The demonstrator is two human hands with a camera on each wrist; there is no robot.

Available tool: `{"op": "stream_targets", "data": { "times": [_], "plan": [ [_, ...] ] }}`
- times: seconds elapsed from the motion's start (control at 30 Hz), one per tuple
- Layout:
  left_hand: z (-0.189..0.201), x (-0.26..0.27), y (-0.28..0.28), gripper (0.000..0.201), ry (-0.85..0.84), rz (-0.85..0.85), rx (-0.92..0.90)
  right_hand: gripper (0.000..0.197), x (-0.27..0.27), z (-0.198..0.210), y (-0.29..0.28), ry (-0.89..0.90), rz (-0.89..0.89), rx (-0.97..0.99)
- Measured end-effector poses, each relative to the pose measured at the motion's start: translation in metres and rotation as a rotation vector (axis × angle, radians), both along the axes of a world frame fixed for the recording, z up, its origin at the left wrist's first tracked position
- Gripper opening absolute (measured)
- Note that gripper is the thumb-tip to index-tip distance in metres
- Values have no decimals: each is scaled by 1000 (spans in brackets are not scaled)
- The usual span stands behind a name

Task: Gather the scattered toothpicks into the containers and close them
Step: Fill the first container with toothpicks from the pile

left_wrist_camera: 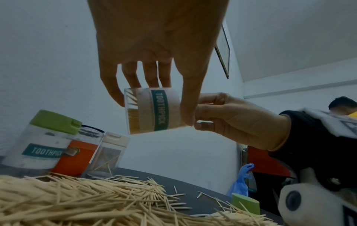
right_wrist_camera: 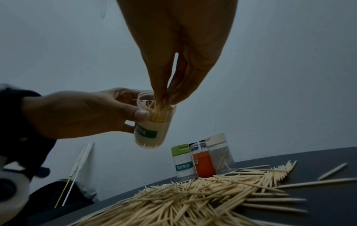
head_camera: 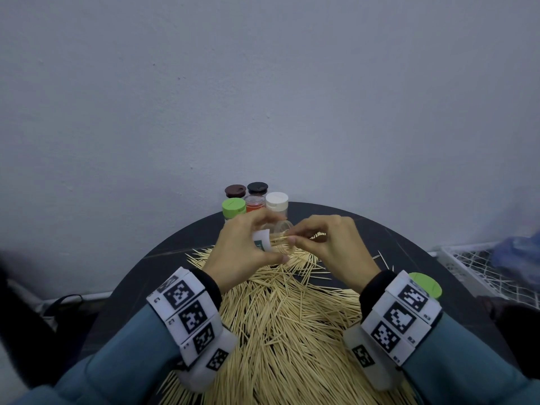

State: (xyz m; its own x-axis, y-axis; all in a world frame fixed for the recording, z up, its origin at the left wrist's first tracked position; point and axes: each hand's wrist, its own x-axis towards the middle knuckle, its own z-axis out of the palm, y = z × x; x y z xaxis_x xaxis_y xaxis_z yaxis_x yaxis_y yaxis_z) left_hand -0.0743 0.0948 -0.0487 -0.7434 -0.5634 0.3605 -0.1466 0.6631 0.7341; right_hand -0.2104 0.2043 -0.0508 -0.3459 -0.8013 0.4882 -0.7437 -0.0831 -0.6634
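My left hand [head_camera: 244,248] grips a clear toothpick container [left_wrist_camera: 154,110] with a green "TOOTHPICK" label. It holds the container tilted in the air above the pile, with the open mouth towards my right hand. My right hand [head_camera: 309,239] pinches a small bunch of toothpicks [right_wrist_camera: 157,111] at that mouth, fingertips [right_wrist_camera: 168,99] down on their ends. The container [right_wrist_camera: 152,128] is mostly full. A big heap of loose toothpicks [head_camera: 286,325] covers the dark round table [head_camera: 438,247] beneath both hands. A loose green lid [head_camera: 426,285] lies on the table by my right wrist.
Several closed containers stand at the table's far edge by the wall: green-lidded [head_camera: 233,207], brown-lidded [head_camera: 235,191], black-lidded [head_camera: 257,188], an orange one [head_camera: 253,205] and white-lidded [head_camera: 276,201]. A white wire basket [head_camera: 482,270] sits off the table to the right.
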Motion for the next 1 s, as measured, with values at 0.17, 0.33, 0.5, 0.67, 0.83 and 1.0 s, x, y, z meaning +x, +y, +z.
{"op": "stream_targets", "data": {
  "times": [0.17, 0.33, 0.5, 0.67, 0.83, 1.0],
  "plan": [
    [-1, -1, -5, 59, 0, 29, 34, 10, 0, -2, -1, -31, -34, -28],
    [-1, -1, -1, 58, -3, 9, 50, 5, -2, -2, 0, -38, -21, -20],
    [-1, -2, -3, 59, -13, -2, 76, 3, -4, 3, 1, -76, 7, -17],
    [1, -1, -9, 56, 9, -12, 155, 2, -23, 10, -2, -125, -74, 52],
    [3, -1, -16, 59, 27, -14, 227, 36, -68, 4, -26, 172, -91, 716],
    [7, 1, -27, 59, 71, 4, 299, 59, -96, -10, -53, 368, -172, 1011]
  ]
}}
